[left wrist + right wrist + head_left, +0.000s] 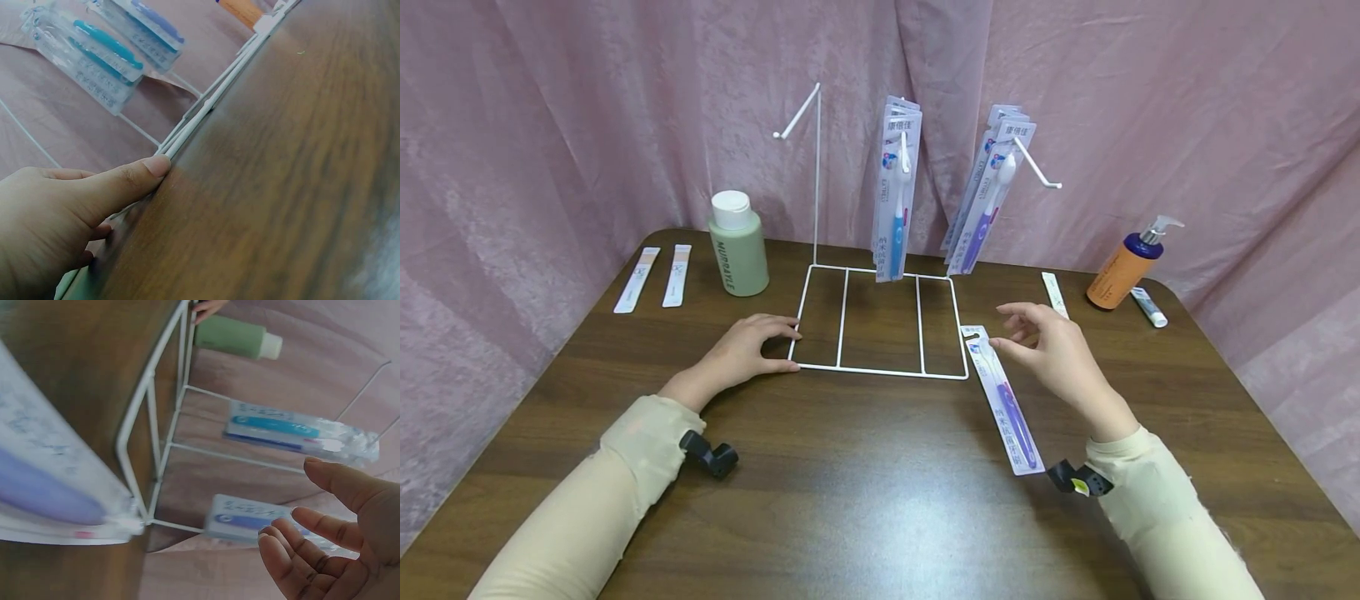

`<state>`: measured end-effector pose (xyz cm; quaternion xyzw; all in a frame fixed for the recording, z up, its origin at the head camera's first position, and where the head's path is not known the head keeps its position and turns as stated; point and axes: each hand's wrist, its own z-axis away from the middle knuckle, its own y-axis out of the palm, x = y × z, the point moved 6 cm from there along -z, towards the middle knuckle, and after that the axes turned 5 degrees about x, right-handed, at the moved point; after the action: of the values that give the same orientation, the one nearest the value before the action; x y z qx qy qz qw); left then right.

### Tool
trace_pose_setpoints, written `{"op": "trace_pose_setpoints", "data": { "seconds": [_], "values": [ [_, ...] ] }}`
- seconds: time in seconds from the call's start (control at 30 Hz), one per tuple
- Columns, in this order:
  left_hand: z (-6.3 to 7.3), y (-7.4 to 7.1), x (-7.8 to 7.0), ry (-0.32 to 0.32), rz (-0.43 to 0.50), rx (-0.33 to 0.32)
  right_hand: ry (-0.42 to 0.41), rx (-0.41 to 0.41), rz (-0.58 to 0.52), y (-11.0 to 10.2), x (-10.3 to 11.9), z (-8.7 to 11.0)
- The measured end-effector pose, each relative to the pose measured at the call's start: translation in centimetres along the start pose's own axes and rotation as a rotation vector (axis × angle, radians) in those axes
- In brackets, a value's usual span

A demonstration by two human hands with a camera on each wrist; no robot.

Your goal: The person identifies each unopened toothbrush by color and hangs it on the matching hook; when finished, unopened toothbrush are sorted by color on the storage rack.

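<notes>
A white wire display rack (880,372) stands on the table. Packaged toothbrushes (898,200) with blue handles hang on its middle hook, and purple-handled ones (988,196) on the right hook. My left hand (745,346) rests at the rack's front left corner, its thumb (140,175) touching the wire and the fingers over the left side. Flat on the wood, beside the rack's front right corner, lies another packaged purple toothbrush (1006,408). My right hand (1052,346) hovers over that package's upper end, thumb and fingers spread apart with nothing between them.
A green bottle (741,250) and two white sachets (638,279) are at the back left. Back right hold an orange pump bottle (1123,271), a small tube (1148,307) and another sachet (1054,293). A pink curtain (625,108) hangs behind the table.
</notes>
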<state>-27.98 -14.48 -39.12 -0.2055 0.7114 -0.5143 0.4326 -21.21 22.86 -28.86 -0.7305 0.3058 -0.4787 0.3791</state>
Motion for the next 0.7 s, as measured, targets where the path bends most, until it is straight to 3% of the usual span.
{"op": "trace_pose_setpoints", "data": {
  "seconds": [0.47,0.7],
  "values": [
    [0.0,0.1,0.0,0.001,0.012,0.0,0.114,0.17,0.056,3.5,-3.9,1.7],
    [0.0,0.0,0.0,0.002,0.011,-0.007,0.154,0.24,0.089,4.4,-4.8,2.0]
  ]
}}
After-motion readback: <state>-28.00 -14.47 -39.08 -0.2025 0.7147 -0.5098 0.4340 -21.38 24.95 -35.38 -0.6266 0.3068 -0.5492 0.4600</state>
